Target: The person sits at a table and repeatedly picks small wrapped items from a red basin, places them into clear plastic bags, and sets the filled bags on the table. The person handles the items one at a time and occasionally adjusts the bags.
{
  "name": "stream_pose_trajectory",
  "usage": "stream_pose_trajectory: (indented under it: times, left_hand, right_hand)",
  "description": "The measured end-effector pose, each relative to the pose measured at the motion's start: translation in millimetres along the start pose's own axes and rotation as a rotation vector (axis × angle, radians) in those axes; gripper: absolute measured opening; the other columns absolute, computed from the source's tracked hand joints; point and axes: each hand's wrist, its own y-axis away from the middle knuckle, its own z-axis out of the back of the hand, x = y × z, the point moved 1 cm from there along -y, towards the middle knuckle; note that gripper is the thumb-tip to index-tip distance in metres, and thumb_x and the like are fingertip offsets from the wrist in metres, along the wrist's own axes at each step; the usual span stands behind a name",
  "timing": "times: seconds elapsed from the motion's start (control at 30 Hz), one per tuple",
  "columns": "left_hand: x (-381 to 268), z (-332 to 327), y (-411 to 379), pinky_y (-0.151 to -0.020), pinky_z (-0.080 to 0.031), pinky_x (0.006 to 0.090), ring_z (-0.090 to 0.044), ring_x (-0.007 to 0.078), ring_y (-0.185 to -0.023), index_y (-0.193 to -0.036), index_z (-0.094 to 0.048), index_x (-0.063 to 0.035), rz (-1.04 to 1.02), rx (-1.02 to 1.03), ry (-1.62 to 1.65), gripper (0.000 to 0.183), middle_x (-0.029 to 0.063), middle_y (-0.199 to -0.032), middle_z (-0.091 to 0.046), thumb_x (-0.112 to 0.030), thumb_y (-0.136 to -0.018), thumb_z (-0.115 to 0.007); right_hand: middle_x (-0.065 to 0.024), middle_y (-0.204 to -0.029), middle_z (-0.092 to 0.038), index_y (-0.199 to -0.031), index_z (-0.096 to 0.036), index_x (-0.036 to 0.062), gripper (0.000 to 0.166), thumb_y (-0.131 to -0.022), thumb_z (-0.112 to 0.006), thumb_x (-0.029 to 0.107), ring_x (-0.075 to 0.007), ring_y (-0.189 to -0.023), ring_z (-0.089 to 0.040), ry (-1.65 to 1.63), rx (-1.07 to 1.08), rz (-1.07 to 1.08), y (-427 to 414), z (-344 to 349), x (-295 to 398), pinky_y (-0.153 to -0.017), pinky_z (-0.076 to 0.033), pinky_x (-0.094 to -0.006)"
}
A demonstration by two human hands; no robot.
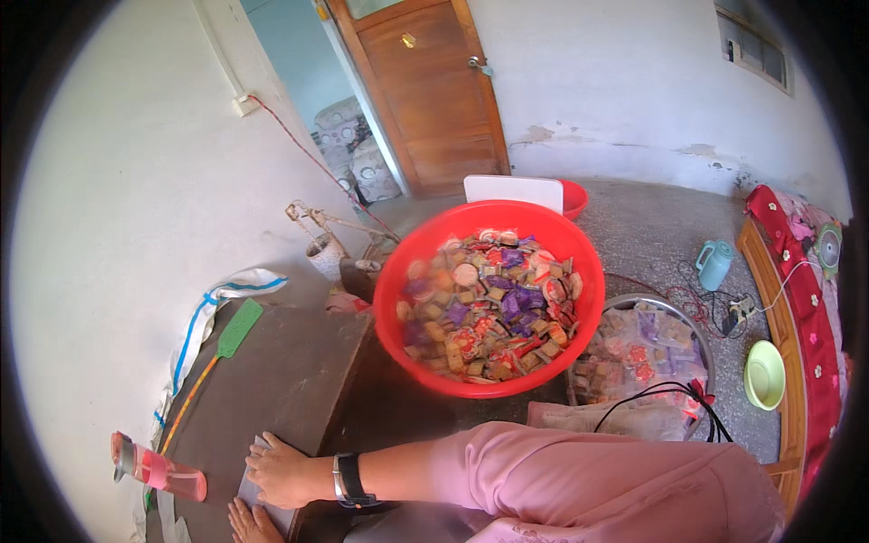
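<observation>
My right hand (282,473), with a dark-banded watch (351,480) on its wrist, lies palm down on a flat grey object (248,484) at the edge of a dark tabletop (285,366). I cannot tell whether it is a pad or a folded sheet. Just below, my left hand (252,524) rests with fingers spread by its lower end, partly cut off by the frame's bottom. A pink drink bottle (173,478) lies or stands tilted in view beside both hands. Farther up the tabletop is a green fly swatter (239,328) with an orange handle (190,404).
A large red basin (489,390) holds many small wrapped snacks. Beside it, a metal basin (706,360) contains more packets. Behind stand a white board (514,192) and a wooden door (434,95). At right are a blue jug (715,266), a green bowl (765,375) and floor cables.
</observation>
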Motion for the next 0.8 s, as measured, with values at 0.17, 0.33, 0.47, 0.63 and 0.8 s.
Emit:
stream_pose_trajectory:
  times: [0.17,0.33,0.47,0.63,0.8]
  left_hand:
    - [2,-2,0,-0.106,-0.047,0.0519,-0.052,0.0391,-0.134,-0.125,-0.063,-0.0087,-0.072,-0.066,-0.013,0.030,0.0152,-0.145,-0.057,-0.024,-0.104,-0.048]
    - [4,1,2,-0.107,-0.046,0.0525,-0.051,0.0415,-0.135,-0.127,-0.063,-0.0079,-0.070,-0.060,0.038,0.031,0.0180,-0.146,-0.056,-0.023,-0.105,-0.047]
    - [-22,45,-3,-0.113,-0.040,0.0516,-0.048,0.0441,-0.136,-0.138,-0.058,-0.0034,0.154,0.053,0.317,0.042,0.0228,-0.148,-0.052,-0.029,-0.106,-0.046]
    - [-28,63,-5,-0.119,-0.031,0.0483,-0.043,0.0454,-0.140,-0.146,-0.051,0.0018,0.203,0.161,0.391,0.056,0.0289,-0.151,-0.047,-0.037,-0.107,-0.045]
    - [-27,62,-2,-0.120,-0.031,0.0486,-0.043,0.0462,-0.140,-0.144,-0.053,0.0024,0.248,0.159,0.412,0.055,0.0298,-0.150,-0.048,-0.037,-0.107,-0.046]
  right_hand:
    - [-0.0213,-0.137,-0.060,-0.123,-0.067,-0.0034,0.049,-0.095,-0.060,0.036,-0.0383,-0.139,-0.047,0.022,0.028,-0.059,10,22,-20,-0.119,-0.026,-0.0590]
    - [-0.0206,-0.134,-0.061,-0.122,-0.067,-0.0020,0.048,-0.095,-0.060,0.036,-0.0386,-0.138,-0.048,0.005,-0.008,-0.062,30,43,-36,-0.119,-0.027,-0.0582]
    - [-0.0180,-0.128,-0.064,-0.117,-0.068,0.0012,0.042,-0.095,-0.061,0.036,-0.0365,-0.133,-0.053,0.031,-0.233,-0.044,55,45,-65,-0.117,-0.030,-0.0550]
    - [-0.0155,-0.119,-0.067,-0.105,-0.070,0.0026,0.032,-0.094,-0.065,0.033,-0.0336,-0.126,-0.057,0.068,-0.473,-0.035,96,78,-107,-0.115,-0.033,-0.0505]
    - [-0.0142,-0.124,-0.065,-0.115,-0.066,0.0042,0.033,-0.092,-0.070,0.027,-0.0318,-0.126,-0.056,0.224,-0.607,0.036,136,116,-170,-0.115,-0.037,-0.0489]
